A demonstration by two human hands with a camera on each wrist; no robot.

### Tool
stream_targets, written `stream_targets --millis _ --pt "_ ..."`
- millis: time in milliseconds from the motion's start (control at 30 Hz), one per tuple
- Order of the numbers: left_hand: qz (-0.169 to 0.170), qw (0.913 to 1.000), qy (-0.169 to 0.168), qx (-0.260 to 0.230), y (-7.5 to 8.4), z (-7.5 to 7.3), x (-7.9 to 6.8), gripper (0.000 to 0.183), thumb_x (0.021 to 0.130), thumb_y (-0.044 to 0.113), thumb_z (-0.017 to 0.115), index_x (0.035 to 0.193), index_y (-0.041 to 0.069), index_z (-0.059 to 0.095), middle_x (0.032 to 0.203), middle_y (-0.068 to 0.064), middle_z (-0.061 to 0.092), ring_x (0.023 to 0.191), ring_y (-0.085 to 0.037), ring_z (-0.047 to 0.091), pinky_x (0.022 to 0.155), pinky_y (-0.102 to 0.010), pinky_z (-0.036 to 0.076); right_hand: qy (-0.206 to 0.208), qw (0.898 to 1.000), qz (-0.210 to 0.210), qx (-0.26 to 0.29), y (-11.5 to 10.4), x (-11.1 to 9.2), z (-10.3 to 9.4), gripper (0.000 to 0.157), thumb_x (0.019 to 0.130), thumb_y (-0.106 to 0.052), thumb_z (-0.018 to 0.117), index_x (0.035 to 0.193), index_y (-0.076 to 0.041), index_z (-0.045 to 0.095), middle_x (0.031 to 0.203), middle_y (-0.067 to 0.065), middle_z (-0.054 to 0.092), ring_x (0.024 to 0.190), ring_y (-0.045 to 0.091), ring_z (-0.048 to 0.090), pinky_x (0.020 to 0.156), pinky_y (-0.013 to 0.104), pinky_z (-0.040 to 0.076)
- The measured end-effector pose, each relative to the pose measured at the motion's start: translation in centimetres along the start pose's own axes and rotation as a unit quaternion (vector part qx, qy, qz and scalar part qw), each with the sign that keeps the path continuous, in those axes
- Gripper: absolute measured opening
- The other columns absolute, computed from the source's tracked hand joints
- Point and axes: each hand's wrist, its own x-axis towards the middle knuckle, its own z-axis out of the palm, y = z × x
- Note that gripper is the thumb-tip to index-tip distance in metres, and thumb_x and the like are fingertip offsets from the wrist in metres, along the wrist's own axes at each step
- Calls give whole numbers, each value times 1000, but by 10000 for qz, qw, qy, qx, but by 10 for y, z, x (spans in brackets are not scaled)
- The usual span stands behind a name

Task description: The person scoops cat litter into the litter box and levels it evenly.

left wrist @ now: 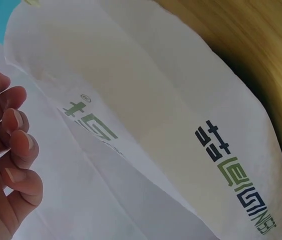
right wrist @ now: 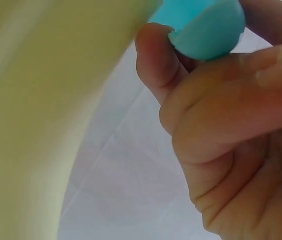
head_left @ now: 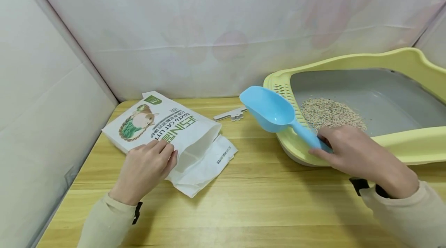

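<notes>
A white cat litter bag point(head_left: 174, 120) lies on its side on the table, its open mouth point(head_left: 198, 149) turned to the right and toward me. My left hand point(head_left: 148, 166) is at the near edge of the bag's mouth. In the left wrist view, the loosely bent fingers point(left wrist: 25, 145) pinch nothing, and whether they touch the bag I cannot tell. With my right hand point(head_left: 352, 153) I grip the handle of a light blue scoop point(head_left: 270, 110) above the litter box's left rim. The scoop's bowl points left, and no litter shows in it.
To the right stands a yellow-rimmed litter box point(head_left: 411, 147) with a grey inside. A heap of mixed litter point(head_left: 331, 112) lies in its left part. A whitish sealing clip point(head_left: 231, 114) lies by the back wall, between bag and box.
</notes>
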Motion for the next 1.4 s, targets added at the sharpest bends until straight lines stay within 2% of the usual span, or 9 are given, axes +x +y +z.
stream_targets --millis 167,367,533,767,933,1100,1300,1400 --pt "-10 10000 -8 24 -1 -2 1 36 101 16 39 71 4 54 66 -6 58 49 -23 52 38 -35 42 -60 9998 11 199 -11 1 6 31 81 -16 83 76 -16 52 63 -12 37 53 0 32 48 23 32" --pt "-42 9999 -114 1 -1 -4 1 38 102 18 37 70 3 54 66 -7 58 51 -25 55 40 -37 45 248 9996 -130 97 -20 -1 17 36 75 -18 86 72 -16 50 61 -12 35 54 1 30 47 23 30" --pt "-27 9999 -142 -8 -2 -4 -1 40 103 18 36 70 4 54 66 -6 58 50 -24 55 40 -36 44 298 9994 -11 148 -34 -7 31 37 74 -19 88 73 -14 51 61 -11 35 54 3 31 46 23 30" --pt "-47 9999 -120 21 -4 -5 -2 38 102 18 37 71 3 54 66 -8 60 51 -25 56 40 -37 44 507 9969 -514 299 -41 -11 53 40 69 -12 89 74 -15 49 65 -11 31 57 1 29 46 21 29" --pt "-88 9999 -105 26 -6 -6 -2 38 102 18 37 71 3 53 64 -7 57 49 -25 55 39 -37 42 582 9955 -682 310 -41 -11 62 43 67 -9 90 73 -14 48 64 -11 31 56 0 28 45 20 30" --pt "-58 9999 -121 20 -7 -7 -3 40 103 19 36 72 3 53 64 -6 56 49 -25 54 40 -38 43 394 9972 -566 294 -46 -16 70 41 70 -9 89 73 -13 48 63 -10 31 55 2 29 44 21 30" --pt "-40 10000 -77 36 -7 -8 -2 39 103 18 36 71 3 52 63 -6 55 48 -24 52 38 -36 41 -39 9989 -45 455 -54 -21 76 38 75 -13 88 74 -13 50 64 -8 34 54 2 32 44 20 33" --pt "-55 10000 -66 48 -7 -9 -1 39 103 18 36 70 4 51 62 -6 54 47 -23 51 38 -35 39 -109 9989 104 439 -56 -21 78 38 75 -13 88 74 -12 50 63 -7 35 54 3 33 43 20 33"
